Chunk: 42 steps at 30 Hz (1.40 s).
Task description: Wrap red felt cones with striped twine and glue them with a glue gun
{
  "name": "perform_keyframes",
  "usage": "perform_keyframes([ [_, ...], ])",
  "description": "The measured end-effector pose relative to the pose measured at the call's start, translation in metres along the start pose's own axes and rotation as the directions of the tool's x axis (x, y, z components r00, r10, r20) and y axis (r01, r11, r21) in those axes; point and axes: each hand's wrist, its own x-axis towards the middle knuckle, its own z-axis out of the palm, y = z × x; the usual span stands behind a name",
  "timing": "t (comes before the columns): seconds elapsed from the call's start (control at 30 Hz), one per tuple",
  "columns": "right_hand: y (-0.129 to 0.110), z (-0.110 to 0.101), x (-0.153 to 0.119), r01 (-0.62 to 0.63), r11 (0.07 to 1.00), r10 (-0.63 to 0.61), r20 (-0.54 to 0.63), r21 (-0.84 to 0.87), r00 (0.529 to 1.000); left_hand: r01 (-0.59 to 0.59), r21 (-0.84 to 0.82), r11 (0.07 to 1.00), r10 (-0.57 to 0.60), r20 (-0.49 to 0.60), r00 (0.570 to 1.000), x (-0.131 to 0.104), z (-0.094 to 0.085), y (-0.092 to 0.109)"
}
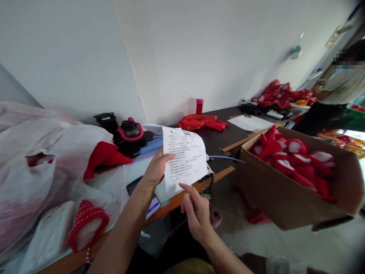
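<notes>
A printed paper sheet with small black text is upright before me, its right side curving back. My left hand is closed on its left edge, thumb across the front. Just below the sheet's lower edge is my right hand, index finger stretched toward the paper and the other fingers partly curled. I see nothing in it, and whether its fingertip touches the paper I cannot tell. Under my left forearm a smartphone with a lit screen lies on the table. Blue strips lie behind the sheet.
A cardboard box of red-and-white stuffed pieces stands at right. White plastic bags fill the left, near a red knitted hat. A black bottle with a pink handle stands behind. Another person is at far right.
</notes>
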Motion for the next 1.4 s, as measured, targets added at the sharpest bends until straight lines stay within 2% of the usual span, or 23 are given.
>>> perform_keyframes([
  [0.2, 0.002, 0.006, 0.000, 0.164, 0.978, -0.185, -0.164, -0.130, 0.969, -0.002, -0.027, 1.000, 0.002, 0.005, 1.000, 0.001, -0.003, -0.003],
  [0.3, 0.005, 0.007, 0.003, 0.184, 0.972, -0.212, -0.212, -0.146, 0.954, -0.002, -0.045, 0.999, 0.003, 0.017, 1.000, 0.001, -0.003, -0.003],
  [0.43, 0.005, 0.003, 0.009, 0.156, 0.978, -0.186, -0.247, -0.137, 0.951, -0.013, -0.053, 0.998, 0.014, 0.025, 1.000, 0.001, -0.001, -0.001],
  [0.77, 0.008, -0.003, 0.010, 0.039, 0.995, -0.051, -0.142, -0.088, 0.989, 0.000, -0.046, 0.999, -0.001, -0.010, 1.000, 0.001, 0.001, -0.001],
  [1.1, 0.002, -0.002, 0.007, 0.102, 0.994, -0.106, -0.162, -0.029, 0.981, -0.008, -0.035, 0.999, 0.008, -0.011, 1.000, 0.002, 0.000, -0.001],
  [1.27, 0.004, -0.001, 0.008, 0.054, 0.995, -0.061, -0.093, -0.078, 0.994, -0.015, -0.042, 0.999, 0.016, 0.005, 1.000, 0.001, 0.001, -0.002],
  [1.4, 0.007, 0.000, 0.007, 0.054, 0.992, -0.066, -0.110, -0.112, 0.992, 0.002, -0.043, 0.999, -0.002, 0.008, 1.000, 0.002, 0.001, -0.003],
])
